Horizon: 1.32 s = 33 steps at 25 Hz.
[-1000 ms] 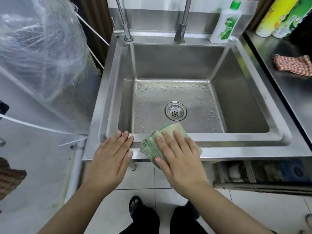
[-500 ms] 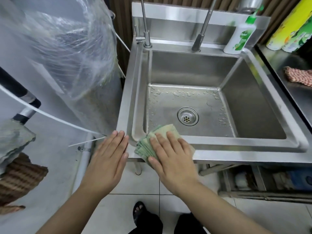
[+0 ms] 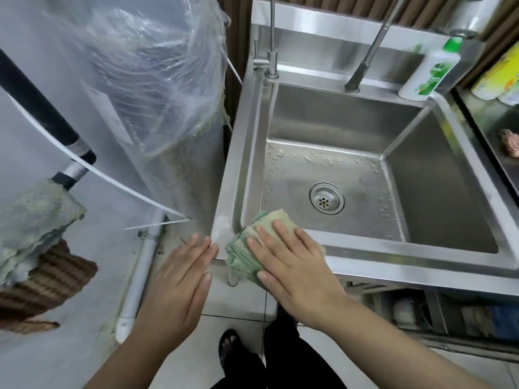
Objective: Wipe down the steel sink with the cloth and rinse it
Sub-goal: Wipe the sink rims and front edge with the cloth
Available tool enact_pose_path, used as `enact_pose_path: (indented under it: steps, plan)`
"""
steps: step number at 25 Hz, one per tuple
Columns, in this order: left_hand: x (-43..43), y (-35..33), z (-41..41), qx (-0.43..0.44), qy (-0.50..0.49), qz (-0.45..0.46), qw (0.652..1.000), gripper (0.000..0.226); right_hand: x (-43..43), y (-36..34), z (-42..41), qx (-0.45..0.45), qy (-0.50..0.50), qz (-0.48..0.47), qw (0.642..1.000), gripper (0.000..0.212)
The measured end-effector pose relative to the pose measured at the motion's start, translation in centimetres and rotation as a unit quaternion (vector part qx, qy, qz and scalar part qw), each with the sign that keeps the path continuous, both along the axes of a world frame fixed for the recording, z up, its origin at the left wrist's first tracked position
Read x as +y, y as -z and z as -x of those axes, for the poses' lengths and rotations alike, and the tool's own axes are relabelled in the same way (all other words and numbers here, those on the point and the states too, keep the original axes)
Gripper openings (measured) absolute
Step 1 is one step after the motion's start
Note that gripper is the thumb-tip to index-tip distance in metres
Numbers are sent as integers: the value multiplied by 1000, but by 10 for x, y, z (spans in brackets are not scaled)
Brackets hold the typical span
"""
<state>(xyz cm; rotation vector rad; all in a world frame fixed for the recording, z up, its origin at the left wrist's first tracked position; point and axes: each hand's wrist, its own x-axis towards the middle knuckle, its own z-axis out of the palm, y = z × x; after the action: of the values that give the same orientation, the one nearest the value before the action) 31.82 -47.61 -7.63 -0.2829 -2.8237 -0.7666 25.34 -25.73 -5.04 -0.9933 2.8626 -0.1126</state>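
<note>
The steel sink (image 3: pixel 398 262) fills the right half of the head view, with water drops on its floor and a round drain (image 3: pixel 326 198) in the middle. A folded green cloth (image 3: pixel 247 245) lies on the sink's front left corner rim. My right hand (image 3: pixel 292 262) presses flat on the cloth, fingers spread. My left hand (image 3: pixel 182 279) hovers flat just off the corner, fingertips by the rim's edge, holding nothing. Two taps, a thin one (image 3: pixel 272 51) and a slanted one (image 3: pixel 365 60), stand at the back.
A white soap bottle with a green cap (image 3: pixel 429 74) stands on the back right ledge. A plastic-wrapped object (image 3: pixel 146 88) stands left of the sink. Cloths (image 3: pixel 33 242) hang at far left. A counter (image 3: pixel 494 127) at right holds a checked rag (image 3: pixel 509 146).
My right hand has slid the cloth leftward along the front rim to the corner. My left hand has come off the rim to beside the corner. The view has shifted left.
</note>
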Motion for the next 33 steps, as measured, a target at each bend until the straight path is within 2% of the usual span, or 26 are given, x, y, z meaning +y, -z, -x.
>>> enact_pose_path:
  steps: [2, 6, 9, 12, 14, 18, 20, 26, 28, 30, 33]
  plan:
    - [1, 2, -10, -6, -7, -5, 1000, 46, -32, -8, 21, -21, -25, -1, 999, 59]
    - [1, -6, -3, 4, -32, -36, 999, 44, -68, -4, 65, -126, -52, 27, 990, 53]
    - [3, -19, 32, 6, -17, -27, 999, 45, -88, 3, 145, -114, 14, 75, 990, 51]
    - [15, -25, 78, -9, -5, 28, 1000, 50, -102, 5, 228, -107, 60, 70, 990, 51]
    - [22, -22, 97, -18, -15, 44, 999, 50, -96, 5, 239, -102, 44, 83, 990, 51]
    - [29, -16, 107, -47, -9, 28, 998, 51, -65, 12, 208, -127, -41, 157, 979, 53]
    - [27, -19, 112, -42, -17, 31, 999, 51, -64, 14, 238, -120, -52, 168, 977, 51]
    - [31, -18, 174, -27, -43, 40, 998, 49, -99, 11, 382, -58, 39, 58, 996, 50]
    - [35, -15, 198, -27, -59, 37, 997, 50, -102, 11, 372, -35, 29, 69, 997, 51]
    - [39, -15, 210, -27, -71, 20, 997, 51, -89, 20, 337, -15, -37, 108, 993, 55]
    - [44, -15, 217, -25, -53, 17, 998, 51, -66, 24, 327, -67, -101, 149, 981, 58]
